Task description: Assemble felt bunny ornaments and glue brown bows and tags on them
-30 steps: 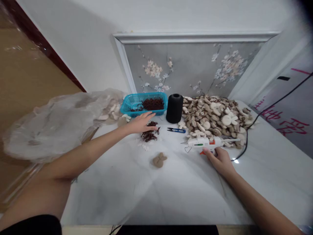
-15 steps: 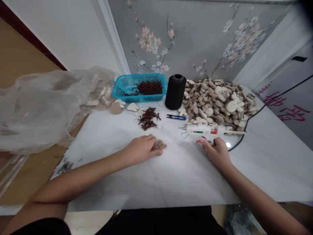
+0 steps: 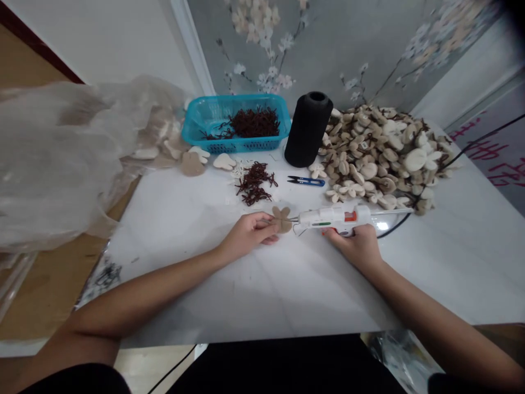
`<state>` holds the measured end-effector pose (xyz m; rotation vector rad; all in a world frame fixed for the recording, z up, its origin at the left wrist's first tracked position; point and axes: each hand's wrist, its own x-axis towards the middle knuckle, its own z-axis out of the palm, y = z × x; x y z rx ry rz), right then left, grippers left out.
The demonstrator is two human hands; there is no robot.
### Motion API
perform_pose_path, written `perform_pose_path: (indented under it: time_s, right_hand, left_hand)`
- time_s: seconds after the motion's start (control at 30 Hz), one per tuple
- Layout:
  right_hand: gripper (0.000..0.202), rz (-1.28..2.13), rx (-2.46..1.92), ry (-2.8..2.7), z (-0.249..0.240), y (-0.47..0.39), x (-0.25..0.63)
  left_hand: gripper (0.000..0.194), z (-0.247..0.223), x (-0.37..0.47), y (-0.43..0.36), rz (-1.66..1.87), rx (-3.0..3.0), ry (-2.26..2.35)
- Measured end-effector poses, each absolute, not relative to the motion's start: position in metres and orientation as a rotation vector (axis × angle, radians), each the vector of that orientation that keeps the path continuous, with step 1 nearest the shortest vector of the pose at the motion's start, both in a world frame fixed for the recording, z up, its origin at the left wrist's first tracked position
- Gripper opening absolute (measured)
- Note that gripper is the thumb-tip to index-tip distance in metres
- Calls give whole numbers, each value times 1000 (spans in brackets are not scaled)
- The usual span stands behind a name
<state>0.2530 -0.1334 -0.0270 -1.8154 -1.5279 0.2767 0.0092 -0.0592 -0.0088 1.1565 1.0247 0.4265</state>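
Note:
Between the fingertips of my left hand (image 3: pixel 255 230) is a beige felt cutout (image 3: pixel 283 221) with rounded lobes, held just above the table. My right hand (image 3: pixel 360 244) is wrapped round the grip of a white glue gun (image 3: pixel 334 216), which points left. The gun's metal nozzle meets the middle of the cutout, or sits right over it; I cannot tell which. Just beyond the cutout lies a heap of dark brown cord loops (image 3: pixel 256 183) on the white table.
Behind stand a blue basket (image 3: pixel 235 146) of brown loops and a black thread cone (image 3: pixel 308 130). Blue thread snips (image 3: pixel 307 181) lie before the cone. A large pile of felt pieces (image 3: pixel 379 156) fills the back right, near a black cord. Plastic bags (image 3: pixel 82 164) cover the left.
My left hand has lifted the felt cutout and turned it flat toward the glue gun. My right hand has brought the gun left, its nozzle now at the cutout. The camera view has shifted slightly.

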Motion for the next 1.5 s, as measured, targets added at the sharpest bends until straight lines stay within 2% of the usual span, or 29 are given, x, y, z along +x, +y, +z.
perform_pose_path:
  time_s: [0.13,0.37,1.2,1.5]
  right_hand:
    - [40,185,-1905,-1565,-27,-134,252]
    - [40,217,-1989,-1600,-26,-133,252]
    - [45,160,-2092,-1645,-30,-136,255]
    - [61,-12,-2153,-1509,-28,-138,264]
  left_hand:
    - [35,-10,9,-59,450,1171,1020]
    - [29,-11,7,-59,444,1199,977]
    - [27,-11,6,-59,435,1220,921]
    - [30,-8,5,-57,497,1178,912]
